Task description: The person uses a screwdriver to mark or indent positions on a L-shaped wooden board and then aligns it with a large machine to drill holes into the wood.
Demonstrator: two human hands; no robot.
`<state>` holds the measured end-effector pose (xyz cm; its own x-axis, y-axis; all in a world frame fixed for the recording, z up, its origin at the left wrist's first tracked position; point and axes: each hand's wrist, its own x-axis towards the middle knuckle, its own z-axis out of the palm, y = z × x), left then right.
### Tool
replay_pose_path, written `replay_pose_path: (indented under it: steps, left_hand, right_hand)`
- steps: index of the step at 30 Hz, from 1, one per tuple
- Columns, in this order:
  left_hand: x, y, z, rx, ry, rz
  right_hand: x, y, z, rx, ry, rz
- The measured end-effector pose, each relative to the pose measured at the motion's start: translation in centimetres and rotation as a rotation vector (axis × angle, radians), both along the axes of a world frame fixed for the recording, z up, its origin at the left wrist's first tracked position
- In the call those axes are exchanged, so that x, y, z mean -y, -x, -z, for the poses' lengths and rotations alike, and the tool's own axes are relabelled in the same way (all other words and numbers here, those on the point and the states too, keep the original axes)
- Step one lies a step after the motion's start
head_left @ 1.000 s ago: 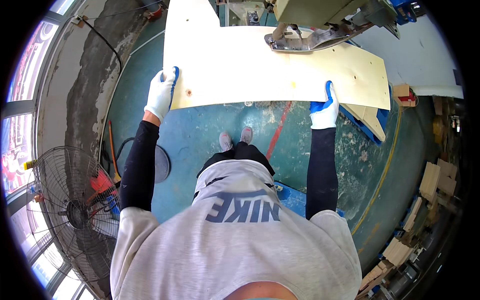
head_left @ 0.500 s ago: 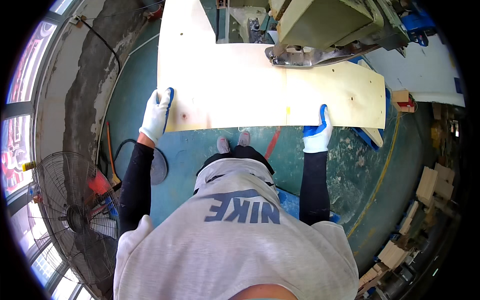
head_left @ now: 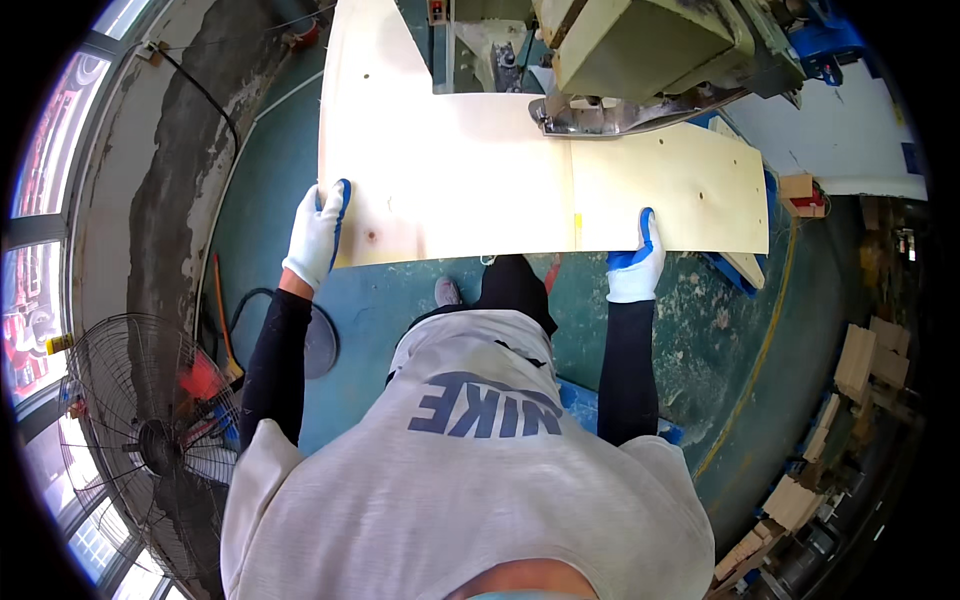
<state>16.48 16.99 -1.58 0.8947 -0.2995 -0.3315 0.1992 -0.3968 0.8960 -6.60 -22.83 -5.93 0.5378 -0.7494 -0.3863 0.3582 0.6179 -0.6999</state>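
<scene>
While both gloved hands grip its near edge, one large pale L-shaped plywood sheet (head_left: 470,190) lies flat before the person, its far side running under a green metal machine (head_left: 640,50) whose top is cut off by the frame. The left hand (head_left: 316,232), in a white and blue glove, clasps the sheet's left corner; the right hand (head_left: 634,264) clasps the edge further right. Fingers beneath the sheet are hidden. One standing black wire fan (head_left: 150,440) sits at lower left on the teal painted floor (head_left: 700,340).
</scene>
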Motion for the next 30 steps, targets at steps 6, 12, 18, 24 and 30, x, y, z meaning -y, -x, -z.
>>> replay_pose_path:
  steps: [6, 12, 18, 24, 30]
  left_hand:
    - [0.6, -0.2, -0.2, 0.081, -0.05, -0.016]
    - [0.0, 0.9, 0.8, 0.083, 0.115, -0.104]
    - [-1.2, 4.1, 0.2, 0.164, 0.068, -0.127]
    - [-13.8, 9.1, 2.3, 0.091, 0.028, -0.261]
    - [-16.5, 8.2, 0.4, 0.113, -0.012, -0.304]
  right_hand:
    - [1.1, -1.0, 0.7, 0.01, -0.027, 0.049]
    - [1.6, 0.2, 0.1, 0.146, 0.003, -0.036]
    - [3.8, 1.9, 1.6, 0.073, 0.038, -0.09]
    - [-5.9, 6.3, 0.4, 0.054, -0.17, -0.225]
    - [-7.4, 2.6, 1.0, 0.024, -0.217, -0.262]
